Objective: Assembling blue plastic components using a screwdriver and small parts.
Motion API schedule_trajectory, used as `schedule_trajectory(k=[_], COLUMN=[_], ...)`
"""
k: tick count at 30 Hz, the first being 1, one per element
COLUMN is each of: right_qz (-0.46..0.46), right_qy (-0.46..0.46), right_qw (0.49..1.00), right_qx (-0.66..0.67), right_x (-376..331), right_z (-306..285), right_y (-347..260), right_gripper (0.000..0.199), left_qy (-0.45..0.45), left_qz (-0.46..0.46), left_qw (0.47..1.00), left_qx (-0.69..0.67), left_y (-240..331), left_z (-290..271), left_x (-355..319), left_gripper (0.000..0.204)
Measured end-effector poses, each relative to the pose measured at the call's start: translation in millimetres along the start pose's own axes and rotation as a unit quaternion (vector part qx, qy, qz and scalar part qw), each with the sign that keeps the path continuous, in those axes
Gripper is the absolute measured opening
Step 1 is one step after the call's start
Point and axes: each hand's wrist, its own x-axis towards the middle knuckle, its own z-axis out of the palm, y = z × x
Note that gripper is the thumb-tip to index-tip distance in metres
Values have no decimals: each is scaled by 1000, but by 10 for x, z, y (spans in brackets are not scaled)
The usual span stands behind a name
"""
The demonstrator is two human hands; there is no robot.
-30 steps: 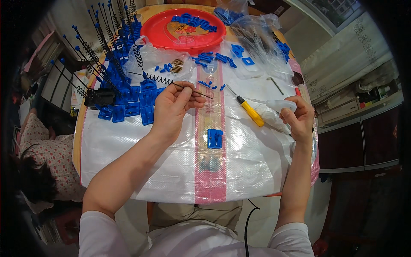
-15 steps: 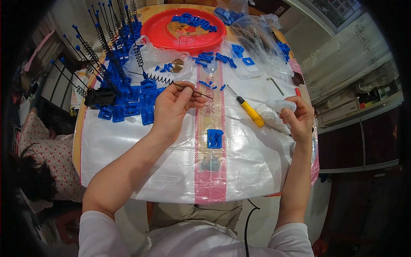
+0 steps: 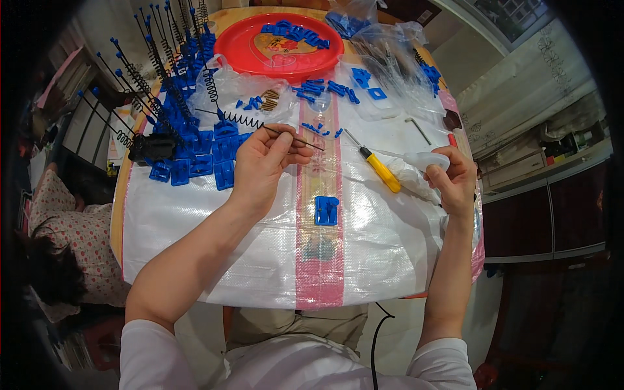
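Observation:
My left hand point(image 3: 263, 166) is closed in a pinch around a thin dark rod point(image 3: 314, 146), whose bare tip sticks out to the right. A black coil spring point(image 3: 242, 119) stretches from that hand toward the blue parts on the left. In my right hand point(image 3: 458, 179) is a whitish squeeze bottle point(image 3: 424, 158) with a long thin nozzle pointing left, its tip apart from the rod. Between the hands lies a yellow-handled screwdriver point(image 3: 380, 170). Nearer to me, a blue plastic block point(image 3: 326, 211) rests on the pink stripe of the white woven sheet point(image 3: 260, 260).
At the left, many blue bases point(image 3: 185, 146) carry upright rods and springs. A red tray point(image 3: 224, 55) with blue pieces stands at the back. Brass-coloured pins point(image 3: 270, 99), small blue pieces point(image 3: 312, 88), plastic bags point(image 3: 396, 65) and a hex key point(image 3: 418, 130) lie around. Someone in patterned clothes point(image 3: 78, 244) is at the left.

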Motion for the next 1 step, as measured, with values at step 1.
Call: schedule_trajectory(k=[1], right_qz=[0], right_qy=[0], right_qw=[1000], right_qx=[0], right_x=[0], right_z=[0], right_y=[-2], right_gripper=[20], left_qy=[-2], left_qz=[0], left_qw=[1000], left_qx=[0], left_y=[0], left_z=[-3], left_x=[-1], left_gripper=[15])
